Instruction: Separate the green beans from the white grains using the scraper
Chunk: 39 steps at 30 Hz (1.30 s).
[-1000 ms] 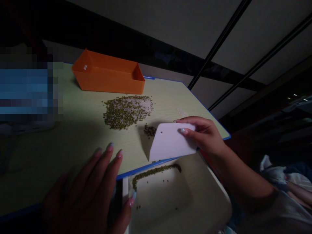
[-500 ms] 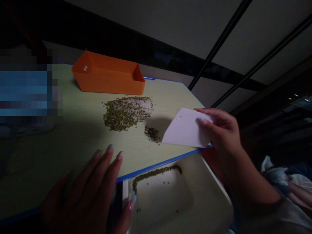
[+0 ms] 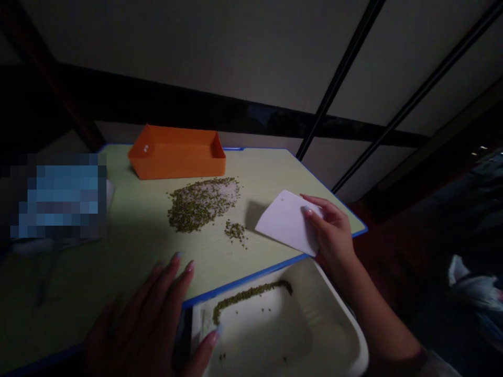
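My right hand [image 3: 334, 228] grips a flat white plastic scraper [image 3: 288, 220] by its right end, thumb on top, just above the tabletop. Left of the scraper lies a small cluster of green beans [image 3: 236, 230], apart from its edge. Beyond it spreads a larger pile of green beans mixed with white grains [image 3: 202, 204]. My left hand [image 3: 145, 319] has its fingers stretched out over the table's near edge, its thumb by the rim of a white bin [image 3: 357, 335]. Inside the bin, a line of green beans [image 3: 251, 294] lies along the far side.
An orange tray [image 3: 181, 165] stands at the back of the pale, blue-edged table [image 3: 271, 162]. A blurred-out blue object [image 3: 66, 191] is at the left. Panelled doors [image 3: 236, 52] rise behind the table.
The scraper has tilted, its right end lower, and the shape of the small bean cluster beside it differs a little. The camera view has shifted. My left hand stays spread.
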{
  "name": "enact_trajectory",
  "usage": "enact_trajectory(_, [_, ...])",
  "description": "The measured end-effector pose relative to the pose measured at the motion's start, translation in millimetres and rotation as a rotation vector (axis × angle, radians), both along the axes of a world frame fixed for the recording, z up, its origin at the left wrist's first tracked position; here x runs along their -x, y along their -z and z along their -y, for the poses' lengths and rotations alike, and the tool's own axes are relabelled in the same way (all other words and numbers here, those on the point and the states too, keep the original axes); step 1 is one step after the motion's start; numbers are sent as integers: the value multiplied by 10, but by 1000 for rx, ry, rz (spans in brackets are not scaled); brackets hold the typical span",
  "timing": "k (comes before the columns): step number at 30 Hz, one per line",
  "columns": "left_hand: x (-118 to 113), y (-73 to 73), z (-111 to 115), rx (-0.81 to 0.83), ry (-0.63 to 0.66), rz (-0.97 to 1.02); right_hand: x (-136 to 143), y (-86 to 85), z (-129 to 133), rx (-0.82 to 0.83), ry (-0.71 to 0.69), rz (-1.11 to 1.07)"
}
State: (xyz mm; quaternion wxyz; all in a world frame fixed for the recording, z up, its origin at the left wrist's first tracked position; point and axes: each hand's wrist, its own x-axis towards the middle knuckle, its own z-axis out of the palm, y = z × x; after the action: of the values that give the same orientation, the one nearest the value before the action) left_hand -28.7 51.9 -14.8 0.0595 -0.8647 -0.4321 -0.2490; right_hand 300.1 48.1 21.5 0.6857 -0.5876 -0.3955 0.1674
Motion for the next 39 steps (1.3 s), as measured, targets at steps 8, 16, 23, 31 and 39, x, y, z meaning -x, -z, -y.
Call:
enact_trajectory(8, [71,-12,-22,61,-53,-170,-24,-31,-104,53,-318,-53])
enact_trajectory(16, [58,-86,-18,103,-99,-261,52,-82,-179,81,-413,3])
enact_trajectory(23, [12,-159,3,160,-142,-284,-10,-13,-202,19,-420,-12])
enact_trajectory(31, [-79,-252,55,132,-191,-296,-17,1,-239,59,-425,18])
enact_trajectory(39, [-84,-227,64,106,-184,-269,-18,25,-249,52,-410,45])
